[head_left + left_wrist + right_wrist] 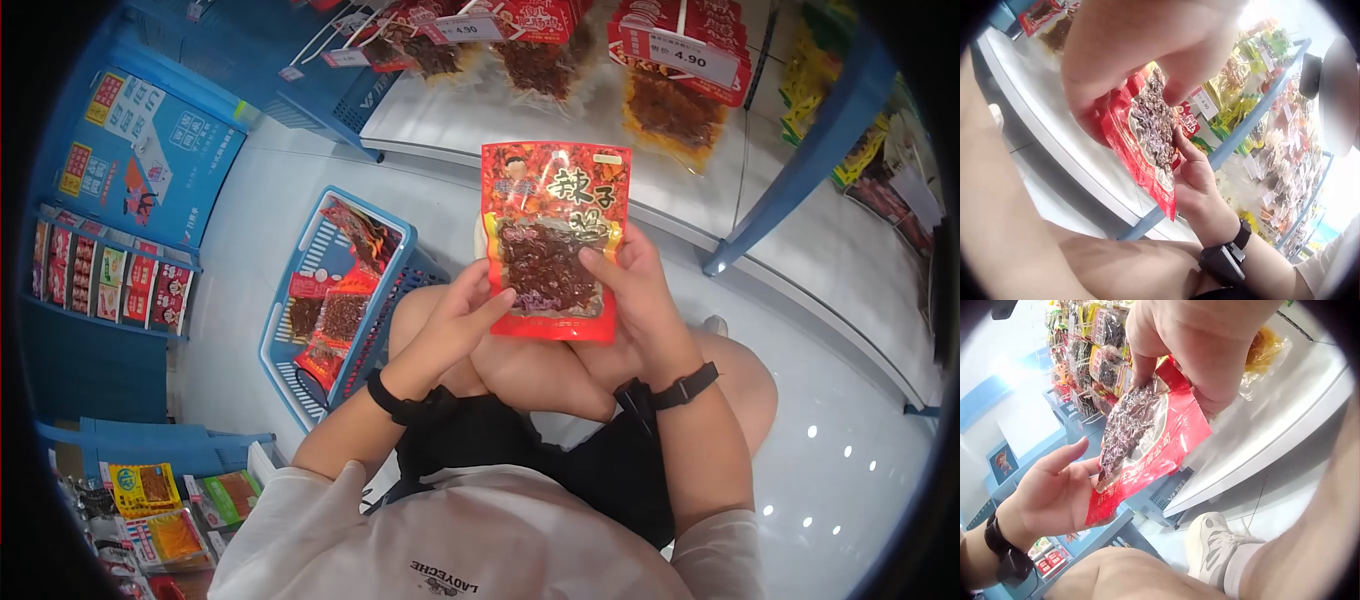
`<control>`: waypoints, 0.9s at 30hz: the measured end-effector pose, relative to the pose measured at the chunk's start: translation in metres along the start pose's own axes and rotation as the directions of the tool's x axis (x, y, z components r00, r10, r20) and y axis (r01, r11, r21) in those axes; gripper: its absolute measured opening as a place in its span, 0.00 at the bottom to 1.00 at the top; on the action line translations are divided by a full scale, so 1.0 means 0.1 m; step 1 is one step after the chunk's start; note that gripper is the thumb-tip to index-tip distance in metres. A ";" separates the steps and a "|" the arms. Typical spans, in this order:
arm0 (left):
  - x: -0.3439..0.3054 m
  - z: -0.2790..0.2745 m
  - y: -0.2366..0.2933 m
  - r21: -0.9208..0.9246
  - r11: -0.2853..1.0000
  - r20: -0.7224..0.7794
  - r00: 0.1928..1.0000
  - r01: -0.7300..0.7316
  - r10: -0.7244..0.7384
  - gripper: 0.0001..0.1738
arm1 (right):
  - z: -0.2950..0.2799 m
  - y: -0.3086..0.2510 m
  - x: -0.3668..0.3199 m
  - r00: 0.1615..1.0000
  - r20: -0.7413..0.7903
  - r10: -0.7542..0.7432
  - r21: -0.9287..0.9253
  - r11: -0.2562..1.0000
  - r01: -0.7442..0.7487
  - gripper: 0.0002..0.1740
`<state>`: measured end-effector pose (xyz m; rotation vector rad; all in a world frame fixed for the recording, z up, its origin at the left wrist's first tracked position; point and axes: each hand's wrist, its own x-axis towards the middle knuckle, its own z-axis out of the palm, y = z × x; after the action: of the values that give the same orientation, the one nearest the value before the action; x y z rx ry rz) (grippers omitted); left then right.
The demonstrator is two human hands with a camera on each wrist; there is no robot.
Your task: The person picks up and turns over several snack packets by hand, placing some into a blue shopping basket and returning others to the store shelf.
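Observation:
A red snack packet (553, 255) with Chinese lettering and a clear window of dark pieces is held upright between both hands over the lap. My left hand (462, 318) grips its lower left edge, thumb over the front. On the other edge, my right hand (638, 285) pinches it with the thumb on the window and the fingers behind. In the right wrist view the left thumb (1067, 456) looks lifted from the packet's face. The left wrist view has the right thumb (1188, 147) lying along the window's edge.
A blue basket (400, 225) with several red packets stands on the floor to the left. Ahead, similar packets hang above a white shelf (455, 160), with price tags (690, 60). A blue rail (790, 185) slants at the right. More snack packs (165, 540) lie at lower left.

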<state>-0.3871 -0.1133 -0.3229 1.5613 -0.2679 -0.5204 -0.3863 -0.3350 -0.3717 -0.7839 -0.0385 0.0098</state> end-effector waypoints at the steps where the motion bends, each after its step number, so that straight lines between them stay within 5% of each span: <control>1: 0.00 0.05 0.01 -0.043 0.999 0.015 1.000 0.016 -0.015 0.22 | 0.01 -0.01 -0.02 1.000 -0.009 0.002 -0.010 1.000 -0.002 0.23; 6: 0.12 0.06 -0.16 -0.135 0.990 -0.021 0.999 -0.035 0.033 0.18 | -0.01 -0.06 -0.08 0.999 -0.006 -0.041 -0.037 0.998 0.040 0.23; 16: 0.18 -0.11 0.14 -0.033 0.991 -0.137 0.983 -0.130 0.124 0.24 | -0.04 -0.03 -0.09 0.999 -0.003 0.036 -0.201 0.979 -0.036 0.17; 17: 0.23 -0.22 0.18 0.014 0.974 -0.182 0.957 -0.225 0.224 0.23 | -0.10 -0.01 -0.12 0.998 -0.019 0.054 -0.270 0.961 -0.057 0.17; 27: 1.05 -1.66 1.77 0.103 0.844 -0.386 0.761 -0.527 0.522 0.18 | -0.12 0.02 -0.03 0.970 0.122 0.211 -0.280 0.945 -0.171 0.15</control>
<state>-0.1912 -0.0298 -0.1668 1.4574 -0.3681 0.2465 -0.3890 -0.3418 -0.3817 -1.0554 -0.1086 0.2539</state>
